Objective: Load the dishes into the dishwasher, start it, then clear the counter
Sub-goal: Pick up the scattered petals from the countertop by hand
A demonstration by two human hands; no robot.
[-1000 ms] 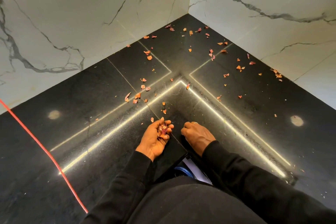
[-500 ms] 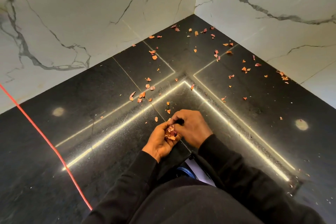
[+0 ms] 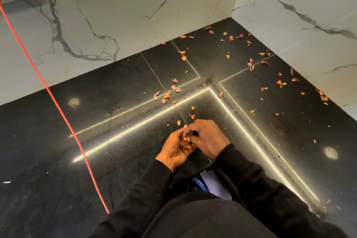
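Right hand (image 3: 207, 138) moved over left hand (image 3: 173, 151), pinching peel scraps (image 3: 185, 144) | left cups them, palm up | long axis unclear

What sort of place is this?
Probably a kitchen counter corner: a black stone counter meets white veined wall panels, dry peel scraps lie scattered over it, and a red cord runs across.

Dry, papery, orange-pink onion-skin scraps (image 3: 167, 95) strewn flat and loose over the black stone counter (image 3: 116, 87), densest toward the far corner and right wall. Small heap of scraps (image 3: 185, 145) cupped in the left hand (image 3: 173, 152), near centre.
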